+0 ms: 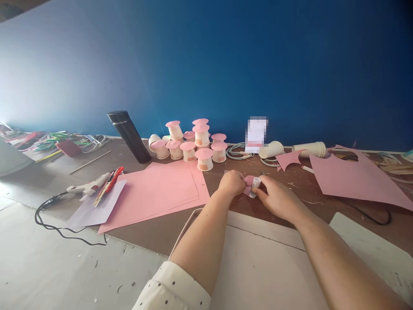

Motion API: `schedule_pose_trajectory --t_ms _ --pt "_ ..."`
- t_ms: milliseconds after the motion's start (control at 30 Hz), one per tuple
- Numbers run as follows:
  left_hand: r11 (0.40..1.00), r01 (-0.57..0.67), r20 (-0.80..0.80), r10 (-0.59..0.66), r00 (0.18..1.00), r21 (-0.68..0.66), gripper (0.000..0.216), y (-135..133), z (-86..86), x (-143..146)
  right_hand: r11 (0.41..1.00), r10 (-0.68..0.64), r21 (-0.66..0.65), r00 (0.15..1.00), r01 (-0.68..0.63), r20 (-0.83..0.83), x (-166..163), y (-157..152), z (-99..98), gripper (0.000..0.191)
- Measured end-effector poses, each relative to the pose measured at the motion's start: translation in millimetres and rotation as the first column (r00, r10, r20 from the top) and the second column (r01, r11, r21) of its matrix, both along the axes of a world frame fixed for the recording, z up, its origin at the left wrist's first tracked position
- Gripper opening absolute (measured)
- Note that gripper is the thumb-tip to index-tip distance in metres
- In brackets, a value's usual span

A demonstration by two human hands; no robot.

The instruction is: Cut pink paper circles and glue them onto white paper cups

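Observation:
Above the brown table, my left hand is closed at the edge of a small round piece of pink paper. My right hand grips a short white tube that looks like a glue stick, its thumb and fingers on either side. The tube is held upright against the pink paper. Part of the paper is hidden behind the tube and my left fingers. Beyond my hands stand several small paper-cup houses with pink round roofs, some stacked on others.
Large pink sheets lie at left, with a red utility knife on a pale sheet and a glue gun beside them. A black flask stands behind. Paper cups and cut pink scraps lie at right.

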State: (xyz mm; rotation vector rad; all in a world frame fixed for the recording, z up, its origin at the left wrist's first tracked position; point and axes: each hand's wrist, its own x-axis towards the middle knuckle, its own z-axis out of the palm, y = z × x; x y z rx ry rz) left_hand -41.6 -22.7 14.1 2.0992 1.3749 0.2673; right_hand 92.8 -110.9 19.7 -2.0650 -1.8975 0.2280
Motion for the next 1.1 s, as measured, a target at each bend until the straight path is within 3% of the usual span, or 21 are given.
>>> schedule_pose_trajectory --t_ms 100,200,300,400,500,667,800,900,1100 --pt "1.000 -0.006 0.008 0.006 1.000 -0.015 0.015 -0.8 0.1 -0.1 0.998 -0.054 0.023 0.995 0.052 0.084 -1.4 -0.5 1.5 0.009" --pt "1.000 -0.008 0.017 0.009 1.000 -0.017 0.015 -1.2 0.0 -0.6 0.995 -0.095 0.035 0.995 0.095 0.014 -0.6 -0.6 2.5 0.014" --pt "1.000 0.003 0.021 -0.003 1.000 -0.009 0.015 -0.7 0.0 -0.8 0.998 -0.048 0.039 0.997 0.050 -0.059 -0.7 -1.2 2.0 0.015" --pt "1.000 0.012 0.022 -0.012 1.000 -0.012 0.015 -0.5 0.1 -0.7 0.999 -0.007 0.031 0.999 0.006 0.048 -1.7 -1.5 1.5 0.008" --pt "0.999 -0.001 0.026 0.003 1.000 -0.042 0.016 -1.0 0.2 -0.9 0.997 -0.060 0.048 0.987 0.053 0.147 -0.8 -0.8 2.0 0.008" --pt "0.999 0.006 0.017 -0.005 1.000 -0.038 0.016 -0.8 0.2 -1.5 0.999 -0.046 0.013 0.997 0.047 -0.056 2.6 -0.4 3.3 0.014" --pt "1.000 0.013 0.007 -0.013 1.000 -0.024 0.017 -0.2 1.3 -0.7 1.000 -0.026 -0.013 0.998 0.026 0.053 2.3 -1.0 2.6 0.012" --pt "0.999 0.006 0.001 -0.006 1.000 -0.033 0.016 -0.9 2.5 -0.6 0.998 -0.013 0.058 0.989 0.005 0.149 2.3 -1.6 2.3 0.009" --pt "0.999 0.011 0.030 -0.010 1.000 -0.037 0.016 -0.9 1.4 -1.3 0.999 -0.025 0.037 0.999 0.024 0.030 1.8 -2.1 3.6 0.013"
